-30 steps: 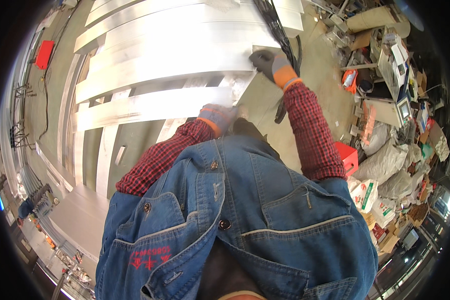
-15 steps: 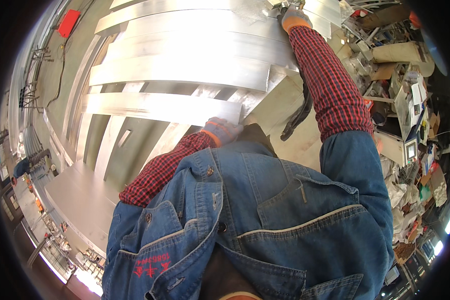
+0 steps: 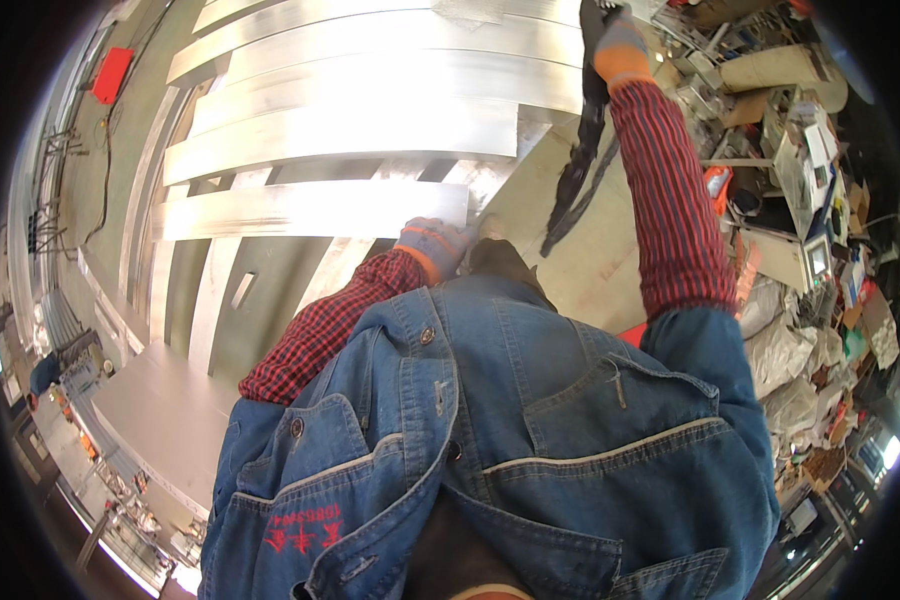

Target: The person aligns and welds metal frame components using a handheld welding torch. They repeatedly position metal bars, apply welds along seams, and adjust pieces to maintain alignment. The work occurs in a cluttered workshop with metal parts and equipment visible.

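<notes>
My left hand point(image 3: 432, 246), in a grey glove with an orange cuff, is closed around the near edge of a flat silver metal bar point(image 3: 300, 209), close to its right end. Higher up and to the right, my right hand point(image 3: 622, 55) wears a matching glove. Its fingers are closed on a long black strip point(image 3: 573, 165), which hangs loose toward me in two tails. What the strip is, I cannot make out. Beyond the near bar lie several wide silver metal bars point(image 3: 345, 135), side by side, bright with glare.
Metal crossbars point(image 3: 213, 295) support the bars over the floor. A grey sheet-topped table point(image 3: 160, 410) stands at lower left. Heaped scrap and packaging point(image 3: 800, 340) fill the right side. A red box point(image 3: 113, 75) sits on the floor at upper left, beside a dark cable.
My right hand has moved right, away from the far bars' ends, and the black strip has swung out from beside my arm. My left hand stays at the near bar's end.
</notes>
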Available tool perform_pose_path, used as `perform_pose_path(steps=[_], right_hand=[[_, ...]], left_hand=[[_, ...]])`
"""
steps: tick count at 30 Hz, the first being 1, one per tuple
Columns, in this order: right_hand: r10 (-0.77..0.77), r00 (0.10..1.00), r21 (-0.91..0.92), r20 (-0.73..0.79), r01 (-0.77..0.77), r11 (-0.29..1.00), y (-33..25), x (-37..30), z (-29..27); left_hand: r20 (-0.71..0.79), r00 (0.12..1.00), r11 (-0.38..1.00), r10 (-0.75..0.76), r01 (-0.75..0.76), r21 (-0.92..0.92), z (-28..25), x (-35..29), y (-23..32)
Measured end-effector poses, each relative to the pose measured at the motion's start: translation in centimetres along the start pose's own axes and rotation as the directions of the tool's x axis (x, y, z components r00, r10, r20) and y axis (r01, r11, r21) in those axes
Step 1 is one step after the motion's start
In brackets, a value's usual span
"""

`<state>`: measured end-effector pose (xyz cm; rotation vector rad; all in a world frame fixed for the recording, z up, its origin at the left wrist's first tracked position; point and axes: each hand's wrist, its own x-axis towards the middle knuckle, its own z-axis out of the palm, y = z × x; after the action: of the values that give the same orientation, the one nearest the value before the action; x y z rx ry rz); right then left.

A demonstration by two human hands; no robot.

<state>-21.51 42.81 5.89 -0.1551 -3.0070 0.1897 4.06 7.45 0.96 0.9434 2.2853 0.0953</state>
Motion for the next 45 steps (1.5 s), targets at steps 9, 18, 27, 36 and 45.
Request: perform_pose_path(steps=[9, 18, 27, 36, 45], right_hand=[[0.233, 0.972, 0.923, -0.036, -0.057, 0.379, -6.3, -28.0, -11.5], [0.296, 0.887, 0.857, 0.354, -0.434, 0.276, -13.5, -41.7, -13.0], [0.244, 0.849, 0.821, 0.469, -0.521, 0.233, -13.8, -40.8, -8.6], [0.272, 0.821, 0.775, 0.501, -0.566, 0.282, -11.3, -39.9, -5.6], [0.263, 0.816, 0.756, 0.515, -0.577, 0.311, -11.5, -39.7, -5.8]], left_hand=[[-0.127, 0.992, 1.0, -0.023, 0.024, 0.009, 1.0, 0.9, -0.6], [-0.116, 0.993, 0.999, 0.002, 0.003, 0.044, 1.5, 1.8, -1.0], [-0.072, 0.997, 0.998, -0.013, 0.017, 0.055, 1.2, 2.4, -1.3], [-0.024, 0.999, 0.999, -0.024, 0.025, 0.048, 0.3, 2.2, -0.9], [-0.018, 0.999, 0.997, -0.03, 0.031, 0.067, 0.6, 2.1, -1.0]])
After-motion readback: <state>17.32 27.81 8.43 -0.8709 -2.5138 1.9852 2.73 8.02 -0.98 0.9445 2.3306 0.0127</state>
